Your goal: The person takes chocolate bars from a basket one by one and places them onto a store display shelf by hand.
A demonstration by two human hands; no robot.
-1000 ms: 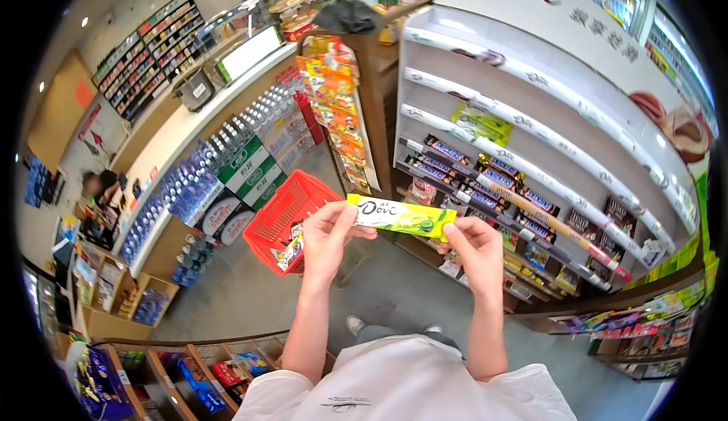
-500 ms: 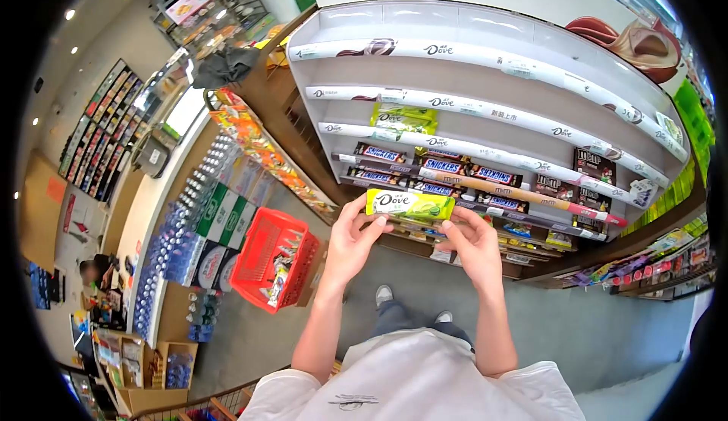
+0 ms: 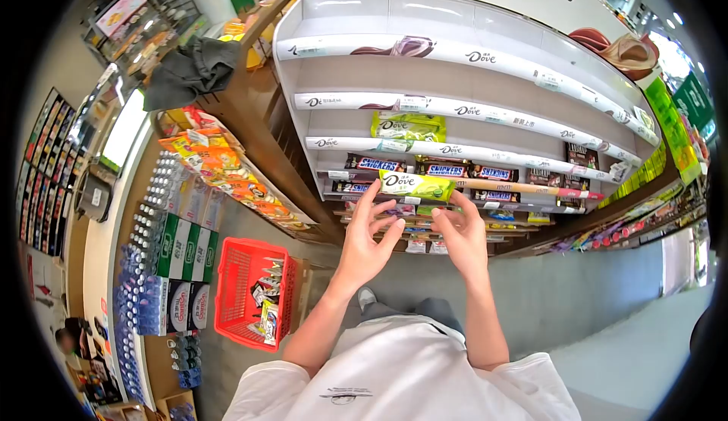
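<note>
A green and yellow Dove chocolate bar (image 3: pixel 415 184) is held level in front of the lower shelf rows, its label facing me. My left hand (image 3: pixel 368 237) has its fingertips at the bar's left end, with the thumb standing off below. At the right end, the fingers of my right hand (image 3: pixel 461 237) meet the bar, its thumb just under the wrapper. Behind it, Snickers bars (image 3: pixel 442 171) lie in rows, partly covered by the bar and my fingers. Higher up, green Dove packs (image 3: pixel 409 127) sit on a white shelf.
A red basket (image 3: pixel 224 288) holding several packaged snacks stands at left. The white display rack (image 3: pixel 345 72) curves ahead, with brown M&M's packs (image 3: pixel 581 154) to its right. Orange snack bags (image 3: pixel 220 167) hang along the rack's left side. Bottled drinks (image 3: pixel 144 269) line the counter.
The view has shifted closer to the rack. Both hands have moved the chocolate bar up and forward toward the shelves, and the left thumb has come off the wrapper.
</note>
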